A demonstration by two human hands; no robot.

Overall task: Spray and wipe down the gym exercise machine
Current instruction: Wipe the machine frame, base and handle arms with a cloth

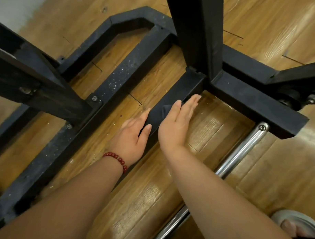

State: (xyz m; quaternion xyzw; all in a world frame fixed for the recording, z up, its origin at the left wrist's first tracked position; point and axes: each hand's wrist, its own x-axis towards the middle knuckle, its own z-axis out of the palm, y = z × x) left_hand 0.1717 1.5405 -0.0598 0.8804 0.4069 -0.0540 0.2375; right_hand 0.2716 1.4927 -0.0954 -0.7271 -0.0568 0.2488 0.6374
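The black steel base frame of the gym machine (246,97) lies on a wooden floor, with an upright post (197,31) rising at the top centre. A dark cloth (159,114) is draped over a low diagonal frame bar (188,86) in the middle. My left hand (133,134), with a red bead bracelet at the wrist, grips the cloth-covered bar from the left, thumb on top. My right hand (178,123) lies flat with straight fingers against the bar's right side, on the cloth. No spray bottle is in view.
A second black bar speckled with white droplets (107,92) runs parallel on the left. A chrome tube (241,151) lies on the floor at the right. The floor near the bar looks wet. A foot in a grey slipper (296,224) shows at the bottom right.
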